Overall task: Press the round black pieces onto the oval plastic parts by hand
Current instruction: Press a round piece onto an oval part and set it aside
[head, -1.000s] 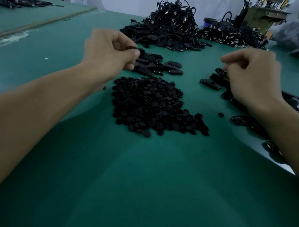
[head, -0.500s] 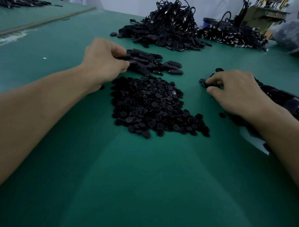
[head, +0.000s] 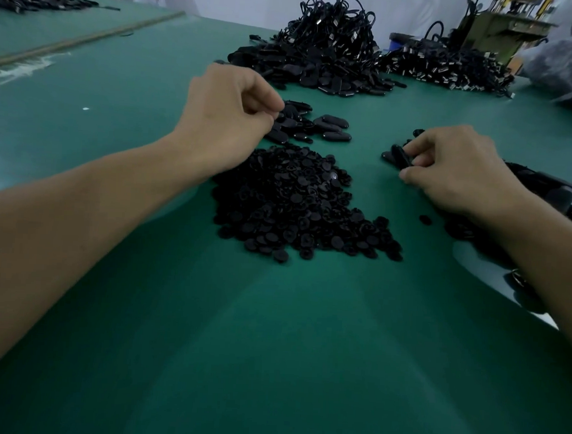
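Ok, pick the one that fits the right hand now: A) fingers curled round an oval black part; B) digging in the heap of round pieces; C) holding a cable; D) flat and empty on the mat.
A: the right hand curls its fingers round an oval part, apart from the heap of round pieces.

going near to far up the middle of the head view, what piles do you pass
pile of round black pieces → small cluster of oval parts → tall heap of corded black parts
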A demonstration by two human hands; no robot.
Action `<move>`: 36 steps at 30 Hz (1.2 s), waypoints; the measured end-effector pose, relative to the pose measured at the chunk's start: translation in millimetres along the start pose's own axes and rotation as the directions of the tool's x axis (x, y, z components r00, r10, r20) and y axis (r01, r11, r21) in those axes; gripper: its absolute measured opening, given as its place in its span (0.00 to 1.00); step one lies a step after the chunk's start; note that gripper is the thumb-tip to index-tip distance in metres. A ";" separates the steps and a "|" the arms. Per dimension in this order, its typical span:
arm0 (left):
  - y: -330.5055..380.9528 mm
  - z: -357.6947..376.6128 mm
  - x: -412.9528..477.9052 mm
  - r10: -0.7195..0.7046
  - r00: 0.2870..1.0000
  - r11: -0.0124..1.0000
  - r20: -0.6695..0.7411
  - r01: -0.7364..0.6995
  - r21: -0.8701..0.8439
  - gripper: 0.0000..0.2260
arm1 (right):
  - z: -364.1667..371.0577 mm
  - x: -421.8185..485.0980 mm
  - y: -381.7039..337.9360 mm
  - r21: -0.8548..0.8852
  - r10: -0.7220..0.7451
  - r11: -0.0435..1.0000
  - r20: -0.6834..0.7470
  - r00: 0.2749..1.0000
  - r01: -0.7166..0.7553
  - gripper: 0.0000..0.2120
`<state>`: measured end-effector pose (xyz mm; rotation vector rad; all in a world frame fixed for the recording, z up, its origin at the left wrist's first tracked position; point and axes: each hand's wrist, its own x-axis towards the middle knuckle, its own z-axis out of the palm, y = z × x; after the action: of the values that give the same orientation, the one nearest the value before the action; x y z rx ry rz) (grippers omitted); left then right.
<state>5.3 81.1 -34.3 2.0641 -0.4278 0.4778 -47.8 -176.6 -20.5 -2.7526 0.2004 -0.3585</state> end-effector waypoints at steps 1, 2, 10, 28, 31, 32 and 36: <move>0.8 0.4 -1.3 0.009 1.000 1.000 0.001 -0.009 0.011 0.13 | 0.6 -0.4 0.5 -0.003 -0.017 1.000 0.005 1.000 0.017 0.12; 2.1 0.3 -2.3 0.017 1.000 1.000 0.002 -0.017 0.019 0.13 | 1.1 -1.1 0.5 -0.002 -0.039 0.999 0.001 0.999 0.039 0.11; 17.7 5.0 -12.2 0.083 0.995 0.995 0.055 -0.079 -0.067 0.04 | -1.4 -17.3 -17.1 0.255 -0.223 0.943 0.001 0.975 0.215 0.02; 34.3 7.5 -23.7 0.095 0.965 0.966 0.246 -0.030 -0.255 0.04 | -3.1 -29.1 -36.6 0.638 -0.366 0.702 -0.057 0.929 0.316 0.07; 35.6 6.8 -23.9 0.098 0.962 0.961 0.253 -0.025 -0.277 0.04 | -2.0 -28.9 -36.6 0.653 -0.356 0.692 -0.060 0.933 0.306 0.08; 35.6 7.0 -23.9 0.100 0.962 0.962 0.254 -0.028 -0.272 0.04 | -1.1 -29.0 -37.1 0.659 -0.351 0.689 -0.060 0.934 0.301 0.08; 34.2 7.5 -23.4 0.095 0.964 0.968 0.250 -0.031 -0.248 0.04 | 0.9 -30.0 -40.0 0.679 -0.338 0.673 -0.072 0.938 0.294 0.08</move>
<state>-29.9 60.3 -24.6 1.8841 -0.6769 0.1790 -72.6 -133.7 -13.3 -2.0329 -0.3753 -0.3472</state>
